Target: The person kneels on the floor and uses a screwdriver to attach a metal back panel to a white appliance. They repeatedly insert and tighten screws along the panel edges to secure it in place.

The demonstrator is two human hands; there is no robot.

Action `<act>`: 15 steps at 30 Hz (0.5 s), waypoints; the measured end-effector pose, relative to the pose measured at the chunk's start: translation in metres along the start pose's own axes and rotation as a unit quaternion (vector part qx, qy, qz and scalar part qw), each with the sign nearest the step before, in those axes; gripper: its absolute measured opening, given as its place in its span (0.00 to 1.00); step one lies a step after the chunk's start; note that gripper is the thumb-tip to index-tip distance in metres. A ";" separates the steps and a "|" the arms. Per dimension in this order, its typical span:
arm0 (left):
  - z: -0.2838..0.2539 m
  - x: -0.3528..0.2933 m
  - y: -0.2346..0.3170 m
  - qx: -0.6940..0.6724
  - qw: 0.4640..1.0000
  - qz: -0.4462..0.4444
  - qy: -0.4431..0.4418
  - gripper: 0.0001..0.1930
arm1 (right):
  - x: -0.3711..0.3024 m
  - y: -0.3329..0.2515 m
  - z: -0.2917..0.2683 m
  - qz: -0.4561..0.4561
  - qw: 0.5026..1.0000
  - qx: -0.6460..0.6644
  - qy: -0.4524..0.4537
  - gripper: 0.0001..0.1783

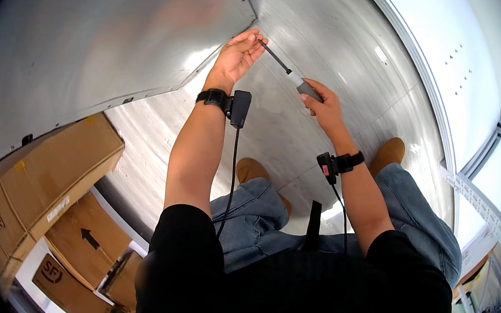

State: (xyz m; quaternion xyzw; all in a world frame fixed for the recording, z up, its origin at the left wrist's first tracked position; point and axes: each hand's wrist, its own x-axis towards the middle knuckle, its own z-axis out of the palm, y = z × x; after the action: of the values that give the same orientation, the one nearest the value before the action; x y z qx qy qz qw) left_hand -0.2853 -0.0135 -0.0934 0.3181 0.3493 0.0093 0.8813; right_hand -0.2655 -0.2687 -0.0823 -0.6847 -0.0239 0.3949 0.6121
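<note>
My right hand (324, 107) is closed round the grey and white handle of a screwdriver (295, 78). Its thin dark shaft points up and left, away from my body. At the far end of that shaft is my left hand (239, 56), palm turned up, with the thumb and fingers curled together at the tip. Whatever small thing may be pinched there is too small to make out. Just beyond and left of the left hand stands a large grey metal panel (118, 44), with its lower corner near my fingertips.
Cardboard boxes (85, 239) are stacked at the left, one long carton (46, 175) lying by the panel. A white wall or cabinet (461, 37) rises at the right. Below is a pale wood-look floor (336, 39). Cables (234, 183) run from black wrist devices down my arms.
</note>
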 end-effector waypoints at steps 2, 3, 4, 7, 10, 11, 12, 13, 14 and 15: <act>-0.008 -0.006 0.003 -0.017 1.000 0.011 0.005 0.11 | 0.003 -0.001 0.004 -0.003 1.000 -0.006 -0.010 0.21; -0.012 -0.007 0.005 -0.024 1.000 0.014 0.007 0.11 | 0.005 -0.001 0.006 0.000 1.000 -0.007 -0.016 0.21; -0.015 -0.008 0.006 -0.031 0.999 0.018 0.010 0.11 | 0.007 -0.001 0.008 0.003 1.000 -0.009 -0.023 0.21; -0.025 -0.016 0.007 -0.038 0.998 0.034 0.033 0.11 | 0.014 -0.003 0.014 0.020 0.999 -0.019 -0.046 0.20; -0.036 -0.024 0.010 -0.028 0.997 0.041 0.052 0.12 | 0.021 -0.004 0.017 0.006 0.996 -0.054 -0.071 0.20; -0.039 -0.027 0.010 -0.019 0.997 0.045 0.067 0.12 | 0.023 -0.004 0.018 -0.005 0.994 -0.068 -0.079 0.20; -0.041 -0.031 0.011 -0.012 0.995 0.049 0.080 0.12 | 0.024 -0.006 0.019 0.001 0.993 -0.072 -0.090 0.20; -0.043 -0.034 0.011 -0.004 0.994 0.053 0.094 0.13 | 0.024 -0.008 0.021 0.007 0.992 -0.075 -0.101 0.20; -0.046 -0.036 0.011 -0.001 0.994 0.053 0.097 0.13 | 0.025 -0.009 0.021 0.013 0.991 -0.078 -0.111 0.20; -0.048 -0.037 0.011 0.003 0.994 0.054 0.099 0.13 | 0.027 -0.008 0.022 0.006 0.990 -0.085 -0.116 0.20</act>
State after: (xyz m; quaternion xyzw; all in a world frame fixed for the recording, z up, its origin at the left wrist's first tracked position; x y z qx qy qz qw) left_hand -0.3409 0.0129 -0.0914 0.3370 0.4169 0.0872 0.8396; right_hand -0.2557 -0.2350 -0.0874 -0.6840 -0.1238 0.4715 0.5427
